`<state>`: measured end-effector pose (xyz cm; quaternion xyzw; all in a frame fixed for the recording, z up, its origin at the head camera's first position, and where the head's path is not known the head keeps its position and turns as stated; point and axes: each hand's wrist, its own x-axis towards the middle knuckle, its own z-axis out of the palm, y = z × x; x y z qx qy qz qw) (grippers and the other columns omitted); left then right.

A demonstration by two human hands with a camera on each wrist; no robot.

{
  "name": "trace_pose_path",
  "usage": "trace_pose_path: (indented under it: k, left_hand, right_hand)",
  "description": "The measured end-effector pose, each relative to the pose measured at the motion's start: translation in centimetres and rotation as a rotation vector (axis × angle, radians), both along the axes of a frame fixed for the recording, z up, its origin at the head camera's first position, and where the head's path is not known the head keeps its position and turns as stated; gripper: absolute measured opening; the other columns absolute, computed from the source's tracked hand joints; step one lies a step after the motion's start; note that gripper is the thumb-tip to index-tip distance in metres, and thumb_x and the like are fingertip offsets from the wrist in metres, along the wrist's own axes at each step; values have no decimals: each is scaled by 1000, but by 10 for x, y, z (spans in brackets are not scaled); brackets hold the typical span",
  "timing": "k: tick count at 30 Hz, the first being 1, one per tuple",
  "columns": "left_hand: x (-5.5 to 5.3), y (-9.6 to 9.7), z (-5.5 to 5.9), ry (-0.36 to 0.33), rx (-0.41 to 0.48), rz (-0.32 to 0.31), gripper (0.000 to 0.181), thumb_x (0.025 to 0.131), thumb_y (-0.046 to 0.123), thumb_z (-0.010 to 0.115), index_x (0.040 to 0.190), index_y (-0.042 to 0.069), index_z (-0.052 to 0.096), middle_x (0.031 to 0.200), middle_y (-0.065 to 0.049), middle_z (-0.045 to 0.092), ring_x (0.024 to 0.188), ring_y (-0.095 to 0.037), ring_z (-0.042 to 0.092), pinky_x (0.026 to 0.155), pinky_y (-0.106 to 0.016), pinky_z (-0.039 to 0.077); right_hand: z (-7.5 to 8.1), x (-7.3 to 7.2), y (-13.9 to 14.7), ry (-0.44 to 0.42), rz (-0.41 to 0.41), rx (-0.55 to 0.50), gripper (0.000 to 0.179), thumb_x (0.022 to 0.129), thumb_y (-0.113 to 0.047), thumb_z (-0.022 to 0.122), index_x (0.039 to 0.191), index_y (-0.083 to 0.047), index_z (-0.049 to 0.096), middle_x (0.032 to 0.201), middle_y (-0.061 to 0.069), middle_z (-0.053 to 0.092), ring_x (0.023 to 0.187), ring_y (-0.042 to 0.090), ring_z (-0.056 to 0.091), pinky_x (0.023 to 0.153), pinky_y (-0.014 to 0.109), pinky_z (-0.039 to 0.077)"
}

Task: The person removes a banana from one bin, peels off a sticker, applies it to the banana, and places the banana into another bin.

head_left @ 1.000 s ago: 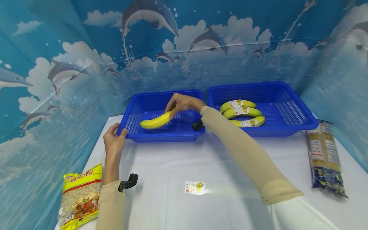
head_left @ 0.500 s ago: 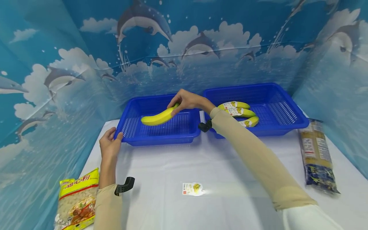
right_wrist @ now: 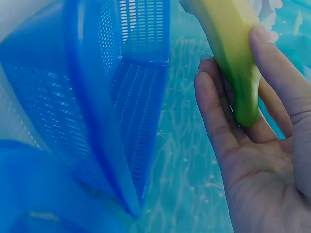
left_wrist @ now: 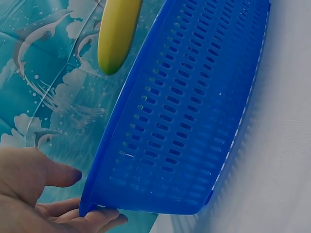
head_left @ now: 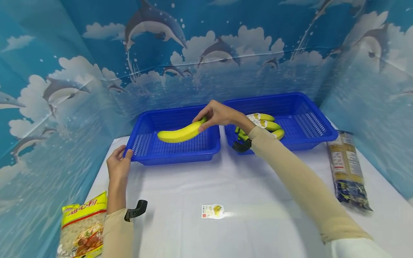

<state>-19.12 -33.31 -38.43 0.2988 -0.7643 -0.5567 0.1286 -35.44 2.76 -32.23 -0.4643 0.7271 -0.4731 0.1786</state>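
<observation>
My right hand (head_left: 218,115) pinches a yellow banana (head_left: 179,135) near its stem end, thumb on one side and fingers on the other. The banana hangs nearly level over the left blue basket (head_left: 177,157), its free tip pointing left. From the left wrist view, that tip shows above the basket's rim. My left hand (head_left: 118,163) grips the basket's front left corner, with fingers (left_wrist: 99,217) hooked under the rim and the thumb above it. In the right wrist view, the greenish stem lies between thumb and fingers.
A second blue basket (head_left: 309,141) to the right holds several labelled bananas (head_left: 269,125), partly hidden by my right wrist. A banana label (head_left: 213,211) lies on the white table (head_left: 167,200). Packaged food bags sit left (head_left: 84,229) and right (head_left: 348,170). A dolphin-print curtain (head_left: 180,82) surrounds the table.
My right hand has lifted the banana up from the basket floor and shifted slightly right with it. My left hand stays on the basket corner. The whole view has drifted a little.
</observation>
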Motion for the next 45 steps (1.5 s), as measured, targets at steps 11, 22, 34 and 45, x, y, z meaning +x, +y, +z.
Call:
trace_pose_path:
  k: [11, 22, 34, 45]
  left_hand:
    - [3, -7, 2, 33, 108, -28, 51, 117, 10, 36, 167, 10, 39, 167, -15, 47, 148, -28, 53, 120, -37, 44]
    - [3, -7, -1, 41, 127, -17, 51, 116, 6, 37, 166, 9, 41, 166, -15, 48, 147, -28, 55, 120, -37, 44]
    - [4, -7, -2, 25, 113, -13, 52, 115, 8, 38, 167, 11, 41, 166, -14, 48, 145, -27, 55, 120, -37, 44]
    - [6, -9, -4, 9, 138, -19, 52, 116, 10, 40, 167, 14, 41, 168, -12, 46, 146, -26, 54, 121, -37, 43]
  right_hand:
    - [-4, 32, 33, 16, 32, -30, 34, 92, -1, 85, 125, 2, 79, 123, 17, 78, 99, 25, 78, 85, 38, 66]
    - [-21, 70, 62, -54, 72, -106, 38, 89, 2, 86, 126, 7, 76, 127, 22, 75, 113, 27, 73, 93, 42, 65]
    - [-46, 105, 112, -142, 60, -100, 41, 88, 1, 87, 126, 11, 74, 129, 30, 72, 119, 21, 71, 102, 41, 61]
    - [-85, 121, 150, -172, 42, -92, 39, 88, 4, 86, 124, 13, 74, 124, 28, 75, 118, 18, 72, 104, 39, 59]
